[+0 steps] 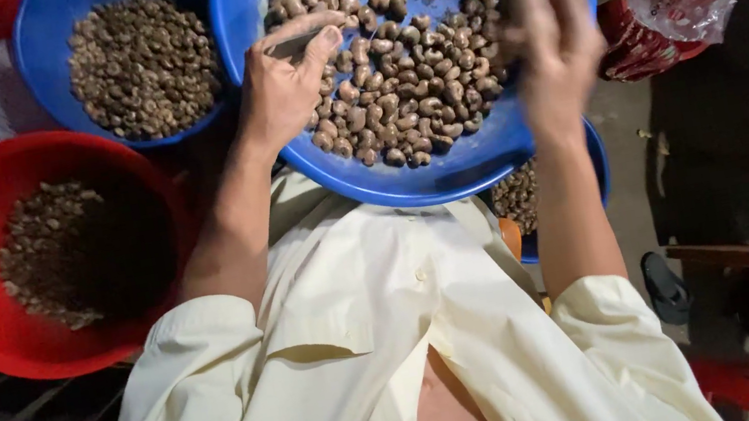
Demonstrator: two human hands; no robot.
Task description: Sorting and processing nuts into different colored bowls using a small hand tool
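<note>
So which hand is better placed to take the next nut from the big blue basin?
Probably the left hand: it lies steady on the nuts at the left side of the blue basin, fingertips touching them, though it seems to pinch something thin. The right hand is blurred above the right rim.

The person wears a pale cream shirt [386, 340] of light woven cloth, creased and loose. Its short sleeves are wide and end above the elbows; the left sleeve [191, 358] has a broad folded hem, and the right sleeve [605, 314] bunches in soft folds. The front placket runs up the middle with a small pale button [422, 275] showing on it. Near the bottom edge of the view the shirt front hangs unbuttoned and parts in a narrow wedge. Both forearms and both hands are bare, with no watch, ring or bracelet.
</note>
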